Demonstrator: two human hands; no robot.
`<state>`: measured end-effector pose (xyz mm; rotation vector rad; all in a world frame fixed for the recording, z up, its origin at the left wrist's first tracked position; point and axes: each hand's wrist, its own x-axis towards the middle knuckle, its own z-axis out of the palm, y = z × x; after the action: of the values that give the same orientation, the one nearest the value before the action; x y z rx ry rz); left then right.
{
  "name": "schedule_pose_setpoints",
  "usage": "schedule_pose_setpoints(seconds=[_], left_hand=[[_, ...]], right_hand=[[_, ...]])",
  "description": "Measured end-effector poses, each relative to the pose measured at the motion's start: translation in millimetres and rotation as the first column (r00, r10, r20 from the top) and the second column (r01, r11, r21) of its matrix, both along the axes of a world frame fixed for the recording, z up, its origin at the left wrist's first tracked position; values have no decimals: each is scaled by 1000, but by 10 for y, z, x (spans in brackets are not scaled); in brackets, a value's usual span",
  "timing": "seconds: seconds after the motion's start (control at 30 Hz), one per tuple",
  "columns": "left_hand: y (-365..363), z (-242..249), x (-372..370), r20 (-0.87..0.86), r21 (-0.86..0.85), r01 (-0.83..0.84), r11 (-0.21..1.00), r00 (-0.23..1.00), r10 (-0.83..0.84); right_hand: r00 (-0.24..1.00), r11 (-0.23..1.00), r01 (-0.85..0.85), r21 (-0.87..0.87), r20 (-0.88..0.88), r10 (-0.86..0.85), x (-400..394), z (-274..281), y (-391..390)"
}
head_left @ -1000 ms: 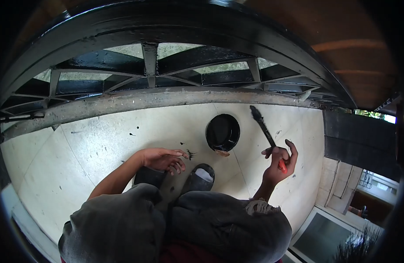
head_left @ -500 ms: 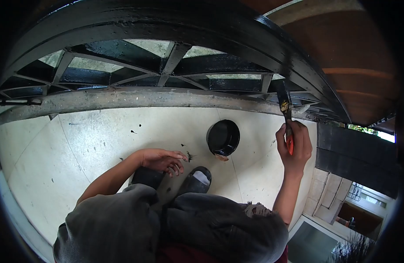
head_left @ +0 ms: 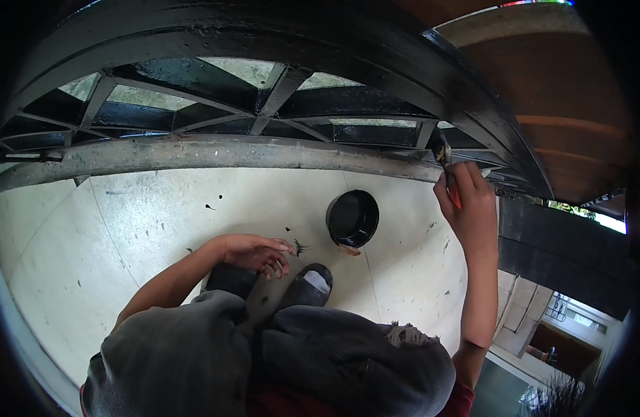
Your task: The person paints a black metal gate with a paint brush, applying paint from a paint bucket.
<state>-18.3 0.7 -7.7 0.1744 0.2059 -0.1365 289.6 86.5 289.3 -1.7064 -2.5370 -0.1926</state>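
My right hand (head_left: 471, 201) grips a paintbrush (head_left: 443, 154) with a red-tipped handle. Its bristle end reaches in among the bars of a black metal gate (head_left: 271, 104), and the tip is lost against the dark metal. With fingers apart and slightly curled, my left hand (head_left: 257, 254) holds nothing and hangs over my foot. On the floor between the hands stands a round black paint container (head_left: 353, 219), dark inside, with a brownish scrap (head_left: 350, 249) at its near rim.
A concrete ledge (head_left: 230, 154) runs beneath the gate. Dark paint spots mark the pale tiled floor (head_left: 153, 215). My slippered foot (head_left: 312, 285) is close to the container. Brown panels (head_left: 563, 97) rise at the upper right, above a dark wall strip (head_left: 556, 250).
My right hand has moved up and forward, carrying the paintbrush deeper between the gate bars. My left hand and the container stay about where they were.
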Motion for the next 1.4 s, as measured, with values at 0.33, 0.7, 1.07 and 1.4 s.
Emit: schedule_pose_setpoints(seconds=[0.33,0.7,1.07,1.4], left_hand=[[-3,-31,-13,9,-4,3,1000,1000,-3],[19,-13,-9,24,-19,-4,1000,1000,5],[20,-48,6,52,-64,-19,998,998,23],[41,-78,3,47,-94,37,995,998,-33]], right_hand=[[991,995,56,-82,123,-46,-114,107,75],[987,990,69,-126,152,-49,-233,75,7],[992,939,78,-334,116,-42,16,181,164],[992,939,124,-320,74,-106,-212,175,52]])
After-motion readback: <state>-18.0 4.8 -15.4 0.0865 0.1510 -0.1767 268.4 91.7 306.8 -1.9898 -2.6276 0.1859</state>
